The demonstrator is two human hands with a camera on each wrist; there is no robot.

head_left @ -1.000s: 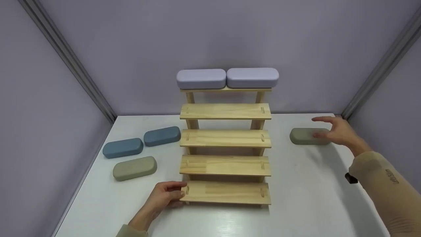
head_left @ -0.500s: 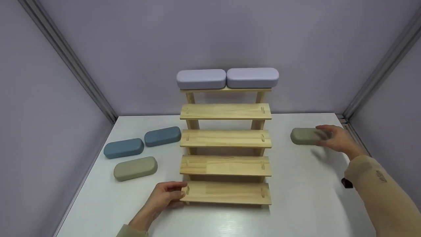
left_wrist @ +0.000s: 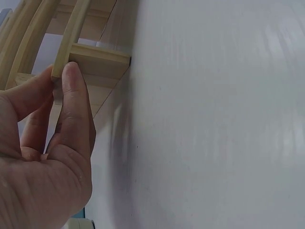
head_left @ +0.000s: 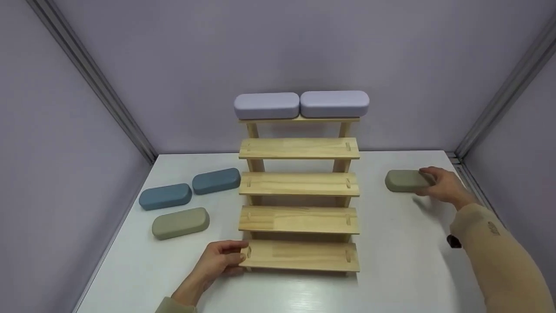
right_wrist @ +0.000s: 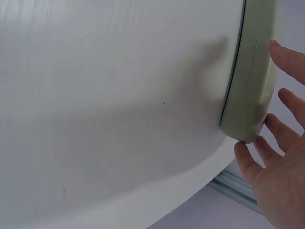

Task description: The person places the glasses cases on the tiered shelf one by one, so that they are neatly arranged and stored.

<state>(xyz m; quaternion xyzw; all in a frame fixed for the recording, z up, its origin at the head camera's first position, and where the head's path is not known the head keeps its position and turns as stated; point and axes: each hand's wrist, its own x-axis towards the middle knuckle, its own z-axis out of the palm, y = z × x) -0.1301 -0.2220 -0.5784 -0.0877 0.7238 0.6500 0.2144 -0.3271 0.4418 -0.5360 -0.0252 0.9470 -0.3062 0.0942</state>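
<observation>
A tiered wooden display stand (head_left: 299,221) rises mid-table. My left hand (head_left: 217,260) pinches the left end of its lowest shelf (head_left: 299,255); the left wrist view shows thumb and fingers (left_wrist: 74,86) on the board's edge. At the right lies a sage-green glasses case (head_left: 402,181), flat on the table. Around its right end is my right hand (head_left: 445,186), thumb at the front and index finger behind. In the right wrist view the fingers (right_wrist: 283,129) touch the case's end and side. Part of that end is hidden by the hand.
Two lavender glasses cases (head_left: 267,105) stand side by side on the top shelf. Left of the stand lie two blue cases (head_left: 165,197) and another green case (head_left: 180,223). Walls with grey metal corner posts (head_left: 95,87) enclose the white table (head_left: 399,261).
My right hand has come down from above the green case and closed in around its right end. The left hand keeps its place on the lowest shelf.
</observation>
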